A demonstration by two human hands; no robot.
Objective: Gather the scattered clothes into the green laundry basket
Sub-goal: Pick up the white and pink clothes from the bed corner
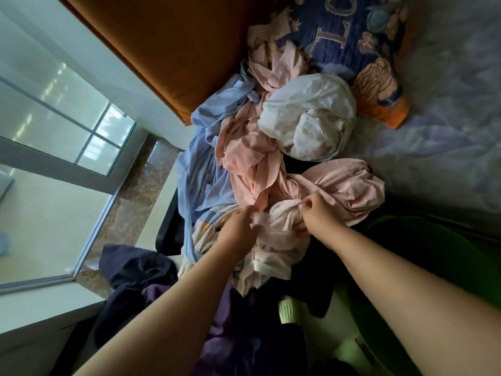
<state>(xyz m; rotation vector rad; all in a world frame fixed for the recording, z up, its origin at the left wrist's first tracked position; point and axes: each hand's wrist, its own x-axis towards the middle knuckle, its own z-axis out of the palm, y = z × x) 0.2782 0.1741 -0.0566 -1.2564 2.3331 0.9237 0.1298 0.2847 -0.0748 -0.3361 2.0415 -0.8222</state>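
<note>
A heap of clothes lies on the bed: a light blue shirt (202,169), pink garments (249,158), a white bundle (309,118) and a pale pink-white piece (279,234) nearest me. My left hand (238,229) grips this pale piece at its left side. My right hand (317,213) pinches a fold of the same cloth on the right. Dark purple and navy clothes (230,321) lie below my arms. The green laundry basket (423,256) shows its rim at the lower right, partly hidden by my right arm.
A patterned blue and orange pillow (360,44) lies at the top on the pale lilac bedsheet (447,131). A brown headboard (173,50) runs along the upper left. A window (54,131) and stone sill fill the left side.
</note>
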